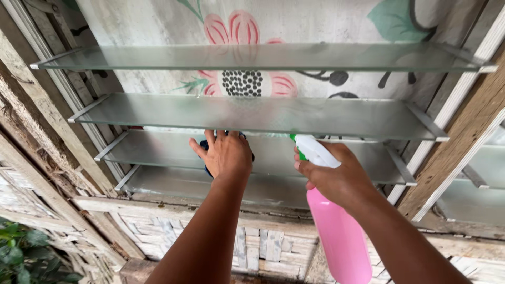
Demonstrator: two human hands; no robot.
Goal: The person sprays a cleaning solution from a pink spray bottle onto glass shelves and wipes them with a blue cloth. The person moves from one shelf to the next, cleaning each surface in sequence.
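While the left hand (226,153) presses a dark blue cloth (204,144) flat against the third frosted glass louvre slat (158,150), fingers spread wide over it, the right hand (336,176) is closed around the neck of a pink plastic spray bottle with a white and green trigger head (336,231) just beside it. That slat lies straight ahead of both hands, its long axis running left to right, nearer the left hand. The bottle's long axis runs up and down, its nozzle pointing up-left at the glass.

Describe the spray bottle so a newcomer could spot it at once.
Start at the frosted glass louvre window with the flowered curtain behind it. Below its slats, the right hand grips a spray bottle: pink body, white trigger head, green nozzle. Nothing else here is pink plastic.
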